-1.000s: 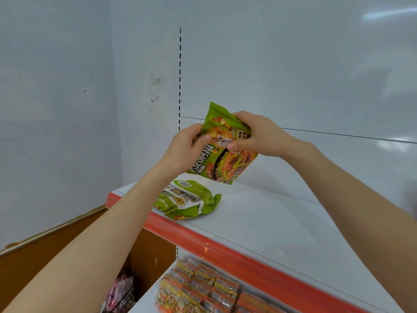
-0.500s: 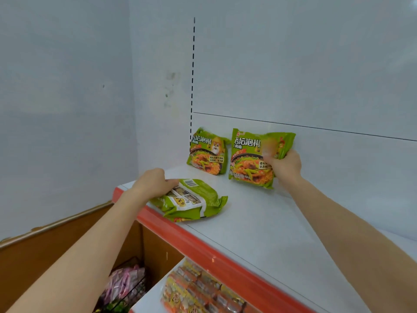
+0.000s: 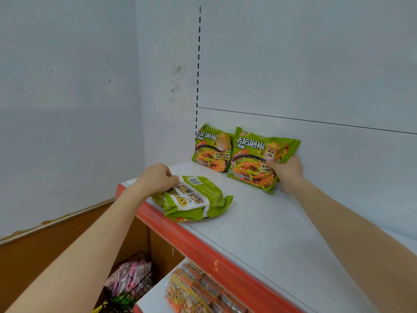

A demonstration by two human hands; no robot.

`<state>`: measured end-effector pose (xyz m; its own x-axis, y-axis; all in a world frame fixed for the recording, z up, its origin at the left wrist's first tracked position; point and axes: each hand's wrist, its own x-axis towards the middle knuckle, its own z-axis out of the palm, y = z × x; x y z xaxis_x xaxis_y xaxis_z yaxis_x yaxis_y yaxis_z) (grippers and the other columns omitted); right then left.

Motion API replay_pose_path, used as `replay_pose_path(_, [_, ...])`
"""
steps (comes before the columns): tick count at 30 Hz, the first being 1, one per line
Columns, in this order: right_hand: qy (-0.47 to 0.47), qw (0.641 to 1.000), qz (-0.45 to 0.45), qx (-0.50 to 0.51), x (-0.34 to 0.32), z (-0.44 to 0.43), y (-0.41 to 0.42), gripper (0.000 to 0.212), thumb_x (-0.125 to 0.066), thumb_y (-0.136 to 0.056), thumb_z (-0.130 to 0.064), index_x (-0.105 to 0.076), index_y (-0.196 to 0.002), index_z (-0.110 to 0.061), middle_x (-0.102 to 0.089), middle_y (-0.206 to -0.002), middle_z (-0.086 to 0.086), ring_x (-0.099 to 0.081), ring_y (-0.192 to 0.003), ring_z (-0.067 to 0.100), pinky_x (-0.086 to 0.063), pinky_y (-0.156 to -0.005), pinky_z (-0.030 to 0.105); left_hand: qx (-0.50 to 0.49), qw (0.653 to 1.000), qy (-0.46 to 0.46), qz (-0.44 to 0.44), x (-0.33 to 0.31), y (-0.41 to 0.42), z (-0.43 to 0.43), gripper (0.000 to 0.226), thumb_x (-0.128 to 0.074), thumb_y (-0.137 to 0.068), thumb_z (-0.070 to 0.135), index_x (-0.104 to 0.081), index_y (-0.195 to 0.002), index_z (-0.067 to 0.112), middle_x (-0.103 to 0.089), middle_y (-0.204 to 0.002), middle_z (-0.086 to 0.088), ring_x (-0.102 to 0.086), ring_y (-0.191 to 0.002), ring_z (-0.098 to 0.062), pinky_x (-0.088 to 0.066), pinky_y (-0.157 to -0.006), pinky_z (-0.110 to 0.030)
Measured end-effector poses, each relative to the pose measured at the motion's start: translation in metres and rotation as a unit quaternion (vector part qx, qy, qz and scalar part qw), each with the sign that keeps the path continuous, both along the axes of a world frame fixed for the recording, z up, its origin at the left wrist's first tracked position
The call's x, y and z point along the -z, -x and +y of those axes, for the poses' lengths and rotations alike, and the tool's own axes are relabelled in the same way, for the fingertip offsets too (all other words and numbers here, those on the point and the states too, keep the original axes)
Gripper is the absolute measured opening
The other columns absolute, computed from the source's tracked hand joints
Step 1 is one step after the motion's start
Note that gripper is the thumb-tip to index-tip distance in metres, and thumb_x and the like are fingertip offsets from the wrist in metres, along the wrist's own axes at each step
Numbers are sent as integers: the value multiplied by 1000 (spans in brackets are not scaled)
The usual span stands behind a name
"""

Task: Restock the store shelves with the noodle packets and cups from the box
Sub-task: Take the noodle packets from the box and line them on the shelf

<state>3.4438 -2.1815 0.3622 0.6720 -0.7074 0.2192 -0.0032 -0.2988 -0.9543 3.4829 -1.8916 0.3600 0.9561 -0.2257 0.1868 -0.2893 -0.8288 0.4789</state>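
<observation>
I log two packets now standing against the back panel (image 3: 349, 159) where none stood a second ago: the corner packet (image 3: 212, 147) and the second packet (image 3: 252, 152). The right hand (image 3: 287, 170) has slid to the second packet's lower corner. The left hand (image 3: 158, 177) has dropped to grip the flat packet (image 3: 198, 197).

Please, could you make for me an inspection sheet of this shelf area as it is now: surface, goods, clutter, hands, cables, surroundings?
Surface: white top shelf with red front edge.
Job's things: left upright packet and right upright packet lean on the back panel; flat packet lies barcode up at the front edge.
Clutter: nothing seen.
Hands: left hand grips the flat packet's end; right hand holds the right upright packet.
Cables: nothing seen.
Surroundings: orange packets on the lower shelf; wire basket with pink packets below left.
</observation>
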Motion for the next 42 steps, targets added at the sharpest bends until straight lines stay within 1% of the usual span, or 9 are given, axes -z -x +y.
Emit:
replay_pose_path(8, [-12,999,36,-26,1,-1,13,35,-75,-76,-23,-63,-105,-8,-65,-98,11,-64,-91,32,-55,-77,51,1,997,75,5,0,5,-4,23,-56,-89,22,-65,-95,1,-61,-83,-8,-54,-76,-21,-36,-53,-20])
replay_pose_path(14, [-8,992,92,-89,-14,-5,41,23,-72,-79,-21,-57,-83,-4,-59,-75,13,-59,-46,16,-46,-35,20,10,986,153,-67,-3,10,-6,19,-54,-90,17,-63,-95,2,-60,-88,-9,-54,-81,-21,-40,-59,-26])
replay_pose_path(17, [108,965,214,-109,-27,-10,62,36,-67,-83,-32,-52,-72,-1,-59,-66,19,-57,-45,21,-49,-43,24,12,972,195,-133,-13,18,-8,14,-57,-89,16,-64,-91,5,-60,-84,-8,-54,-79,-21,-37,-58,-22])
replay_pose_path(25, [156,950,73,-261,-46,49,75,47,-55,-86,-45,-54,-120,-12,-63,-107,3,-63,-90,11,-53,-88,37,42,920,326,-216,-36,46,-31,5,-57,-88,14,-61,-85,15,-55,-72,9,-52,-72,-11,-39,-60,-21])
replay_pose_path(28, [119,942,66,-306,-40,64,72,54,-60,-83,-45,-49,-128,-17,-62,-115,3,-63,-87,8,-53,-68,20,36,905,355,-231,-41,52,-36,5,-57,-88,15,-60,-84,15,-52,-70,15,-49,-64,0,-36,-55,-7])
replay_pose_path(31, [51,936,6,-348,-37,71,69,19,-63,-86,-25,-62,-103,-17,-70,-97,4,-68,-72,7,-56,-59,18,45,898,370,-233,-44,55,-37,6,-58,-88,15,-59,-83,17,-52,-70,16,-49,-64,1,-37,-53,-2])
replay_pose_path(37, [-21,940,26,-340,-45,60,65,21,-62,-87,-24,-67,-94,-6,-73,-72,0,-69,-62,9,-55,-56,21,154,913,306,-222,-36,51,-8,36,-44,-90,2,-59,-120,15,-56,-122,7,-50,-109,-4,-37,-86,-2])
replay_pose_path(39, [-66,941,41,-331,-48,57,66,16,-61,-87,-22,-65,-92,-7,-73,-66,0,-69,-57,10,-53,-48,21,213,915,205,-273,-26,49,5,53,-42,-79,3,-53,-127,20,-42,-136,9,-37,-126,-5,-25,-109,-22])
replay_pose_path(42, [-121,939,55,-317,-51,54,64,27,-67,-82,-20,-61,-106,-8,-74,-83,8,-71,-66,17,-57,-53,30,245,910,24,-334,-16,45,9,66,-57,-77,18,-32,-134,40,-23,-147,10,-15,-137,-9,-12,-110,-52])
